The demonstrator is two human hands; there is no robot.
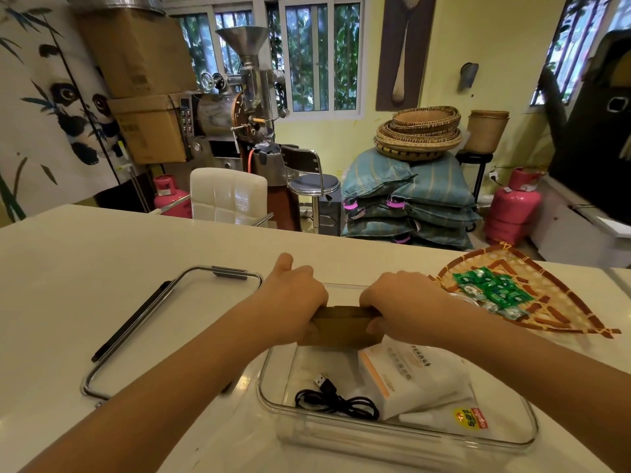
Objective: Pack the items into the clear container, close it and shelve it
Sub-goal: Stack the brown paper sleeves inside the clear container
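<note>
A clear rectangular container (pixel 526 435) stands open on the white table in front of me. Inside it lie a coiled black USB cable (pixel 336 401), a white packet with an orange edge (pixel 409 373) and a flat clear bag with a red and yellow label (pixel 473 416). Over the container's far end, my left hand (pixel 293 298) and my right hand (pixel 399 302) grip the two ends of a brown box (pixel 341 327). The container's clear lid (pixel 170 322), with dark clips, lies flat on the table to the left.
A woven bamboo tray (pixel 560 302) holding several small green sachets (pixel 491 290) sits at the right of the table. Beyond the table's far edge stand a white chair (pixel 228 196), a stool, a roasting machine, stacked sacks and pink gas cylinders.
</note>
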